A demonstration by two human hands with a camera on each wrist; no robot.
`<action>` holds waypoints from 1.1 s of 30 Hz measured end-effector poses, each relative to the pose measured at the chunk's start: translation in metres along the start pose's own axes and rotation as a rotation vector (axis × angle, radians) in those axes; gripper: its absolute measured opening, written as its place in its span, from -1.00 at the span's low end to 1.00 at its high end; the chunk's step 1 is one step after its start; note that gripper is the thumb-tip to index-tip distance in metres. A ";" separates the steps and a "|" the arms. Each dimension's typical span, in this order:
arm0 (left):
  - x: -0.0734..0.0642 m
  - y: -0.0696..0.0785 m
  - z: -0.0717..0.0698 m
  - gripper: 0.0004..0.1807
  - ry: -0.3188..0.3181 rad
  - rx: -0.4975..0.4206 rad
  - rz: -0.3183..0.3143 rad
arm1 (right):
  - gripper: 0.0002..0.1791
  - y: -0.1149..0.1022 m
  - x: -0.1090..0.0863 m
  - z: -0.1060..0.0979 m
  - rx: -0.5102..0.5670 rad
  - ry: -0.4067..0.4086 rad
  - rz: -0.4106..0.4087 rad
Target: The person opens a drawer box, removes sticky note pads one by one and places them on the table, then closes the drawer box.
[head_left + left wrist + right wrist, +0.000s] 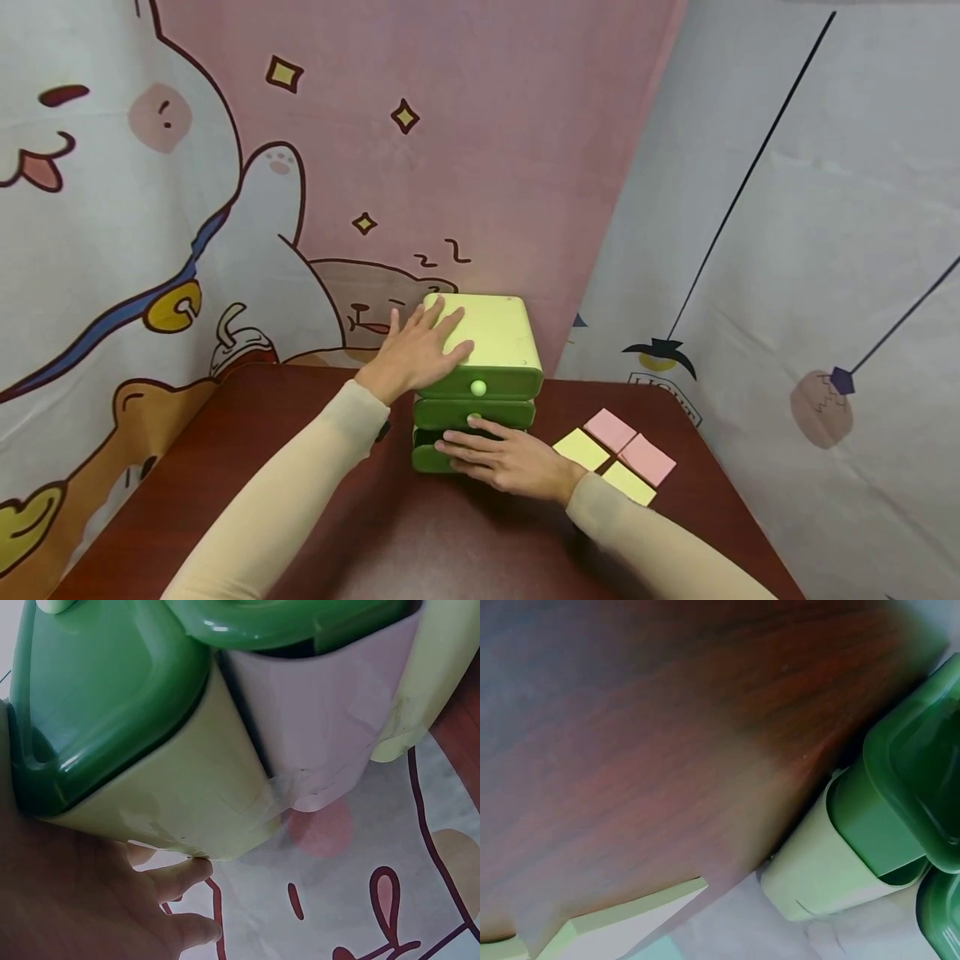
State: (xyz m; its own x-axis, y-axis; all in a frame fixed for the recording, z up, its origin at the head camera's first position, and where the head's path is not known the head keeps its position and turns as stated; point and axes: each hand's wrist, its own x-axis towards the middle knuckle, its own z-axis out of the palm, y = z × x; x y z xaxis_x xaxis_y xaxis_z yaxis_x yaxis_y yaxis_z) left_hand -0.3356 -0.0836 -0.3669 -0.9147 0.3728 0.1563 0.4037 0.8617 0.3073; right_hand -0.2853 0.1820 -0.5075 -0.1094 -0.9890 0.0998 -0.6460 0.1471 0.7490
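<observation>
A small drawer box (pixel 498 329) with a pale yellow casing and green drawer fronts stands on the table. My left hand (pixel 411 352) rests on its top left part with fingers spread. In the left wrist view, that hand's fingers (pixel 180 877) lie along the pale yellow casing. The bottom drawer (pixel 429 458) is pulled partly out; in the right wrist view its green body (pixel 874 825) sticks out from the casing. My right hand (pixel 510 460) is in front of this drawer, fingers nearly straight and pointing left. Its fingertips overlap the drawer front; whether they touch is unclear.
Two yellow note pads (pixel 581 450) and two pink note pads (pixel 609 430) lie to the right of the box on the dark red-brown table (pixel 360 517). A printed cloth (pixel 510 150) hangs close behind the table and along its sides.
</observation>
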 end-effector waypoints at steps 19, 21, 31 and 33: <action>0.001 0.000 0.001 -0.09 0.008 0.008 0.004 | -0.39 0.004 0.005 0.015 -0.060 -0.066 0.052; 0.001 0.000 0.001 -0.08 0.008 0.009 0.004 | -0.39 0.004 0.006 0.016 -0.065 -0.060 0.055; 0.001 0.001 0.001 -0.09 0.008 -0.005 0.004 | -0.42 0.001 0.005 0.017 -0.060 -0.061 0.061; 0.001 0.001 0.001 -0.10 0.007 -0.002 0.003 | -0.40 0.001 0.005 0.016 -0.045 -0.055 0.061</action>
State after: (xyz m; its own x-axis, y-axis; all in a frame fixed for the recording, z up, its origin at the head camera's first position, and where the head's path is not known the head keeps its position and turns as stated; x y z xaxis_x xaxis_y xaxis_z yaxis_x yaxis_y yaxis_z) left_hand -0.3362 -0.0825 -0.3671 -0.9133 0.3730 0.1636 0.4065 0.8599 0.3086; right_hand -0.2989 0.1780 -0.5168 -0.1899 -0.9755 0.1111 -0.6021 0.2051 0.7716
